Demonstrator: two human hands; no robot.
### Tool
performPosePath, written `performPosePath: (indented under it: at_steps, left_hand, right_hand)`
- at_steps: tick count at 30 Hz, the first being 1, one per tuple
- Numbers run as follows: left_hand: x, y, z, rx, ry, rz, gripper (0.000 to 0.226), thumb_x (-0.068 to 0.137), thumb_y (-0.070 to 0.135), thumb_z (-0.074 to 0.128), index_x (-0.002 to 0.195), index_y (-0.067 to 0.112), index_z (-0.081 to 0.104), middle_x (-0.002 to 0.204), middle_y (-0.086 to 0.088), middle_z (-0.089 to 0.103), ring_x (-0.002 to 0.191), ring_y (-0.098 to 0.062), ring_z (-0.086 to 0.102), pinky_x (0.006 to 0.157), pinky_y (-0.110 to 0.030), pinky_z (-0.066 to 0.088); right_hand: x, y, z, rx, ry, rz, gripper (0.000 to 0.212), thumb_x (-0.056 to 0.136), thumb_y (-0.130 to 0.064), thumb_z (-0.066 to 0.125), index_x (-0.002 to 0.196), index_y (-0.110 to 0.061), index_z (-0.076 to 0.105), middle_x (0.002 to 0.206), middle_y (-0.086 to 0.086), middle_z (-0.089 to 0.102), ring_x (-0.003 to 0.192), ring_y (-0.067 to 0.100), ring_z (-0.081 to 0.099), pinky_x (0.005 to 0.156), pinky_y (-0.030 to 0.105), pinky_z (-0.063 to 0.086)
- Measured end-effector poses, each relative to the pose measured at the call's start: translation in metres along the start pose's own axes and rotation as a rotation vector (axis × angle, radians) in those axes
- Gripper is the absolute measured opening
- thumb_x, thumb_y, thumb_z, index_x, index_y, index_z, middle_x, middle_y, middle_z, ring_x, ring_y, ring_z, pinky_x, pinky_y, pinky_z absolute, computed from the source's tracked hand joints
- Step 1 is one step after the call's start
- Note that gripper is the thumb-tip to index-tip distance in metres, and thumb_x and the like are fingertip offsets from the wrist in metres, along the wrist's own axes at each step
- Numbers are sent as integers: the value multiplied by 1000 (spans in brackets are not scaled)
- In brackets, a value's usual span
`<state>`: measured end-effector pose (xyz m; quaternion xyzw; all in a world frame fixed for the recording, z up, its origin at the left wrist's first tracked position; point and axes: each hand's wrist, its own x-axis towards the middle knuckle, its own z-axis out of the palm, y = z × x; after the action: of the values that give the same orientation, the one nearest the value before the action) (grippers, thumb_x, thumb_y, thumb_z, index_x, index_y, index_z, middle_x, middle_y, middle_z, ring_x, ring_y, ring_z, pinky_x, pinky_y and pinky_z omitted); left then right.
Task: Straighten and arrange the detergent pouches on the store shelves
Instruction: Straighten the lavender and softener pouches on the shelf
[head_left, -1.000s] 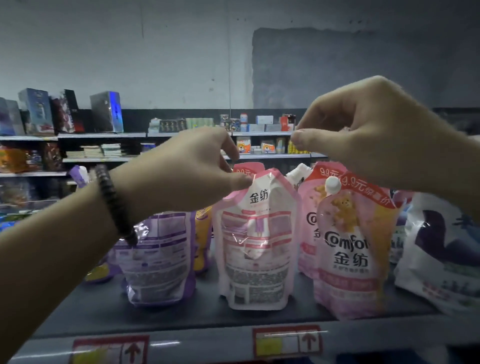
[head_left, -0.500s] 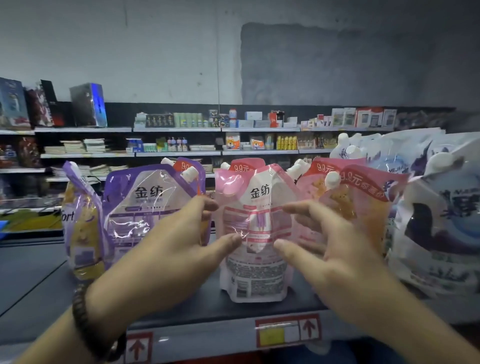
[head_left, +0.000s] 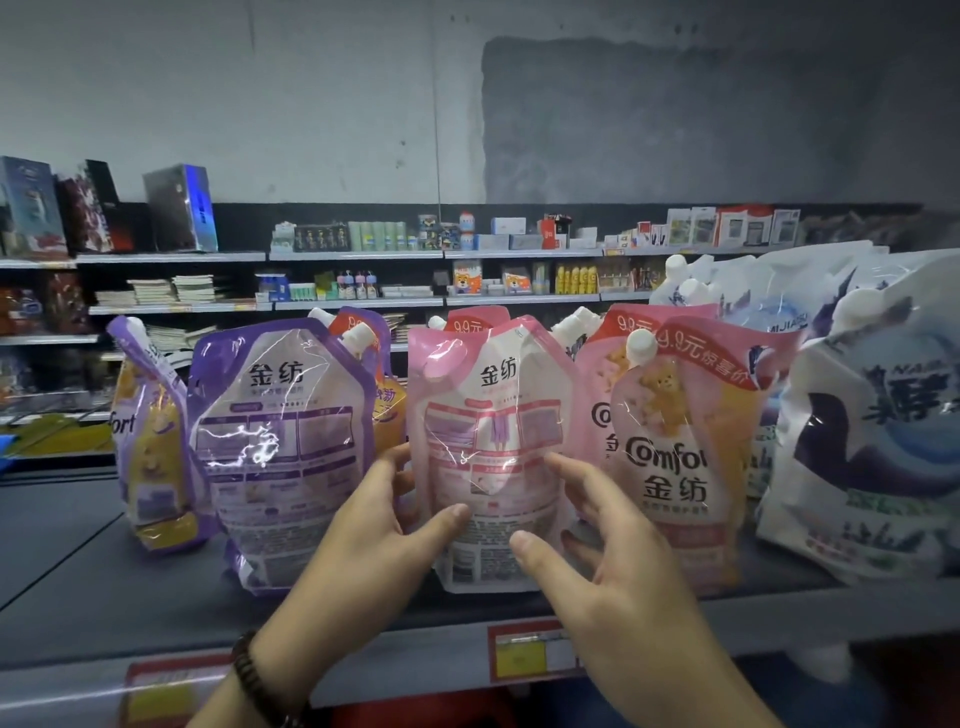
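Note:
A pink pouch (head_left: 493, 415) stands upright mid-shelf with its printed back toward me. My left hand (head_left: 363, 525) holds its left edge, thumb across the front and fingers behind. My right hand (head_left: 597, 540) holds its right edge in the same way. Left of it stands a purple pouch (head_left: 280, 447), also back-facing, and a tilted purple-and-yellow pouch (head_left: 150, 447). To the right a pink Comfort pouch (head_left: 685, 452) faces front, with more pink pouches behind it.
Large white-and-blue bags (head_left: 872, 441) crowd the right end of the dark shelf (head_left: 78, 561). Price tags sit on the shelf's front rail (head_left: 524, 654). Another aisle of shelves with boxes and bottles runs behind.
Both hands came down from the pouch tops and closed in on the sides of the pink pouch, which they now hold. The view has shifted slightly.

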<state>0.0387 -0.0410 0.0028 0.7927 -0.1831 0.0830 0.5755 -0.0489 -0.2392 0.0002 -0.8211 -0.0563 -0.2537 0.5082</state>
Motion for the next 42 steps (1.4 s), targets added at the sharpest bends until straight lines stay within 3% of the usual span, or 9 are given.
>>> performPosePath:
  at_steps: [4, 8, 15, 22, 34, 39, 42]
  left_hand:
    - [4, 1, 6, 25, -40, 7, 59, 81, 23, 91, 129, 35, 59, 118, 22, 75, 110, -2, 73, 98, -34, 59]
    - [5, 1, 9, -20, -48, 3, 58, 81, 13, 90, 126, 31, 60, 113, 21, 77, 107, -1, 74, 85, -19, 60]
    - [5, -2, 11, -59, -93, 25, 64, 82, 11, 89, 135, 28, 59, 121, 8, 78, 114, -9, 74, 99, -32, 57]
    - [5, -7, 19, -111, -21, 82, 60, 78, 1, 89, 128, 18, 62, 113, 4, 81, 108, -10, 76, 87, -18, 58]
    - [-2, -6, 29, -234, 50, 159, 58, 77, -2, 89, 127, 13, 65, 114, -4, 80, 109, -20, 77, 92, -39, 64]
    - [-7, -7, 36, -263, 101, 228, 49, 81, 3, 89, 123, 13, 67, 114, -6, 80, 110, -25, 77, 97, -52, 60]
    - [-11, -8, 39, -240, 157, 279, 44, 82, 12, 89, 120, 18, 69, 111, -4, 81, 105, -25, 78, 93, -53, 61]
  right_hand:
    - [-3, 8, 11, 48, 19, 1, 74, 72, -62, 70, 143, -50, 51, 139, -34, 56, 133, -14, 49, 112, 30, 50]
    - [-3, 14, 19, 127, 60, 22, 74, 70, -63, 70, 140, -51, 53, 140, -29, 59, 136, -7, 51, 110, 33, 52]
    - [-8, 15, 36, 128, 135, 11, 72, 72, -58, 70, 141, -44, 54, 140, -26, 58, 132, 1, 58, 108, 34, 53]
    - [-11, 10, 41, 158, 172, 48, 96, 68, -61, 70, 157, -45, 36, 150, -25, 53, 137, -3, 53, 113, 35, 50]
    - [-14, 3, 44, 132, 169, 60, 97, 72, -57, 69, 160, -43, 30, 148, -26, 55, 137, -6, 51, 117, 31, 46]
    - [-16, 1, 41, 128, 162, 43, 94, 81, -44, 80, 160, -41, 31, 141, -25, 59, 127, -11, 55, 102, 8, 45]
    - [-18, -1, 40, 115, 167, 18, 96, 75, -50, 78, 160, -38, 34, 136, -26, 63, 124, -11, 58, 102, 11, 48]
